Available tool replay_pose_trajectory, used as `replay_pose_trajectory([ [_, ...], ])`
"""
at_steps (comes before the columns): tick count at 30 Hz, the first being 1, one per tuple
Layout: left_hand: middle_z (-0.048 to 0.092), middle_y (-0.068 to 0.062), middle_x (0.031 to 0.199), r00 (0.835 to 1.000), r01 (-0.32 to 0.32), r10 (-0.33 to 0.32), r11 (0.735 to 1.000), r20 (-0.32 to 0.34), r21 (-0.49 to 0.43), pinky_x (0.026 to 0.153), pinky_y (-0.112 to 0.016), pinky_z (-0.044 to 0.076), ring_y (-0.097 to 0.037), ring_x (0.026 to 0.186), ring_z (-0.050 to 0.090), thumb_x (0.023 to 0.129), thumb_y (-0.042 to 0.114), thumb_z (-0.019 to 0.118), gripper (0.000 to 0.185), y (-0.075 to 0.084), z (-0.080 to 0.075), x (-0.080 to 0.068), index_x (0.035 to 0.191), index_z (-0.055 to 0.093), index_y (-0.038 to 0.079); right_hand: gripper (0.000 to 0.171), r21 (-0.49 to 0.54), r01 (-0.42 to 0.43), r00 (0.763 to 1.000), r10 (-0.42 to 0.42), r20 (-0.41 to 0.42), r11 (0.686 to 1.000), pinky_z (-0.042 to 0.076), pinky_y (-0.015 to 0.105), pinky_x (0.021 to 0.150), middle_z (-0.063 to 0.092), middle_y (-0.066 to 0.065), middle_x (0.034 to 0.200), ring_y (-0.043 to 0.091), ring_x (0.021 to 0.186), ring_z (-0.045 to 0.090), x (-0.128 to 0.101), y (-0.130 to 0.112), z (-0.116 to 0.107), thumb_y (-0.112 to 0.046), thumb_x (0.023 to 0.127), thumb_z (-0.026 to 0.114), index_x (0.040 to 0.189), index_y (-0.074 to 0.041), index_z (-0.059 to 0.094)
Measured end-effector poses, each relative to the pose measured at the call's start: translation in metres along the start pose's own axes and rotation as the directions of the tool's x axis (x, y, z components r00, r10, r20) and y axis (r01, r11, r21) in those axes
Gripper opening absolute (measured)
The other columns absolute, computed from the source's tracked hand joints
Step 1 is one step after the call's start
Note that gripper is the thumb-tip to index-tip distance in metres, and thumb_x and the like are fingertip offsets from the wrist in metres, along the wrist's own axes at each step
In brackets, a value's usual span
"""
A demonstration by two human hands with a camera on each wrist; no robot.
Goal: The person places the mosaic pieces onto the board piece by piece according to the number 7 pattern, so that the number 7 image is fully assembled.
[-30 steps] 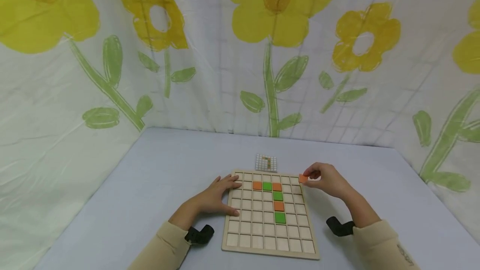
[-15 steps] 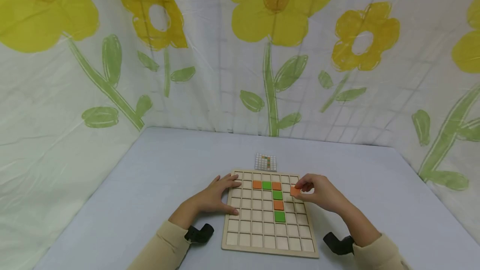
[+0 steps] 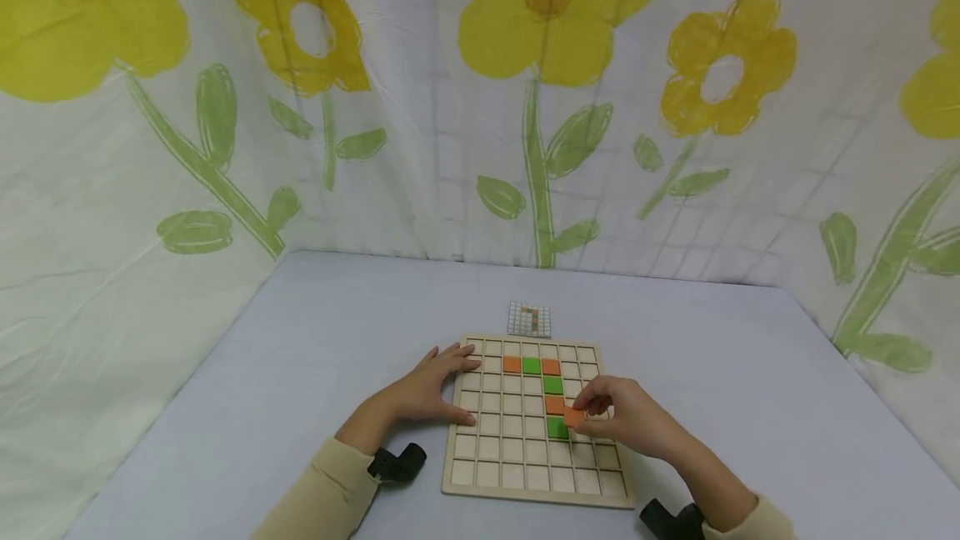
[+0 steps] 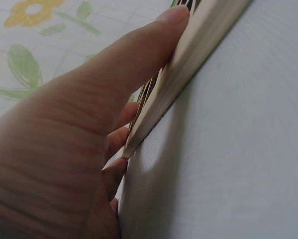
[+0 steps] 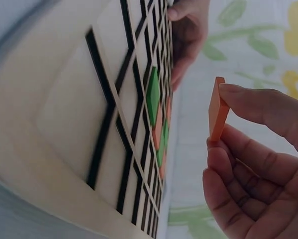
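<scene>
My right hand (image 3: 633, 417) pinches an orange square tile (image 5: 218, 109) between thumb and fingers, held above the right side of a wooden grid board (image 3: 512, 492). In the head view that tile overlaps the edge of the lowest green tile (image 3: 557, 428). Orange and green tiles lie in the board's cells, forming a short row near the top and a column running down from its right end. At the board's left edge rests my left hand (image 3: 423, 394), fingers spread and thumb on the frame. The left wrist view shows that thumb (image 4: 173, 20) over the rim.
A small card (image 3: 528, 319) with a printed grid and coloured squares lies just beyond the board's far edge. The pale table (image 3: 360, 298) ends at a flower-patterned curtain (image 3: 420, 148). Both wrists wear black camera mounts.
My right hand has carried the orange tile from the board's upper right corner toward the viewer and left, to beside the lowest green tile. The left hand stays in place.
</scene>
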State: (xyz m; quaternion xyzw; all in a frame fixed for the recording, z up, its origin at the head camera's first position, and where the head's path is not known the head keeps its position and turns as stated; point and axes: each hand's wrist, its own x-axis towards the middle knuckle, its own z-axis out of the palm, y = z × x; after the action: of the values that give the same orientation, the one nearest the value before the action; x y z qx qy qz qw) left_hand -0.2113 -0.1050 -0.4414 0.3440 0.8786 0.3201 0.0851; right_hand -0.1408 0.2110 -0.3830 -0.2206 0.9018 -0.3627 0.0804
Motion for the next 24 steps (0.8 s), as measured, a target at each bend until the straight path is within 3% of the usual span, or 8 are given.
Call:
replay_pose_trajectory([
  [10,0.024,-0.006,0.151,0.999,0.032,-0.032,0.999,0.006,0.023,0.116,-0.046,0.001,-0.024,0.142,0.01,0.069,0.049,0.075,0.083,0.001,-0.003,0.0,0.137,0.042,0.014,0.018,0.013,0.022,0.997,-0.023,0.073,1.0,0.051,0.022,0.067,0.059,-0.004,0.088,0.006,0.078,0.054,-0.001,-0.001,0.019,-0.019,0.077,0.074,0.09,-0.011,0.063],
  [16,0.025,-0.007,0.15,1.0,0.023,-0.023,1.0,0.015,-0.007,0.116,-0.047,0.0,-0.025,0.142,0.01,0.069,0.049,0.075,0.083,0.002,-0.002,0.0,0.136,0.042,0.013,0.018,0.047,0.045,0.993,-0.05,0.108,0.998,0.05,0.02,0.063,0.059,-0.005,0.084,0.005,0.073,0.052,-0.003,0.004,0.028,-0.023,0.076,0.075,0.087,-0.013,0.066],
  [24,0.025,-0.005,0.15,0.999,0.036,-0.036,0.999,0.008,0.005,0.116,-0.045,0.0,-0.023,0.142,0.01,0.069,0.049,0.075,0.083,0.002,-0.001,0.0,0.137,0.042,0.014,0.017,0.037,0.048,0.992,-0.052,0.112,0.998,0.049,0.02,0.062,0.058,-0.005,0.082,0.004,0.072,0.051,-0.003,0.006,0.031,-0.023,0.075,0.075,0.086,-0.014,0.066],
])
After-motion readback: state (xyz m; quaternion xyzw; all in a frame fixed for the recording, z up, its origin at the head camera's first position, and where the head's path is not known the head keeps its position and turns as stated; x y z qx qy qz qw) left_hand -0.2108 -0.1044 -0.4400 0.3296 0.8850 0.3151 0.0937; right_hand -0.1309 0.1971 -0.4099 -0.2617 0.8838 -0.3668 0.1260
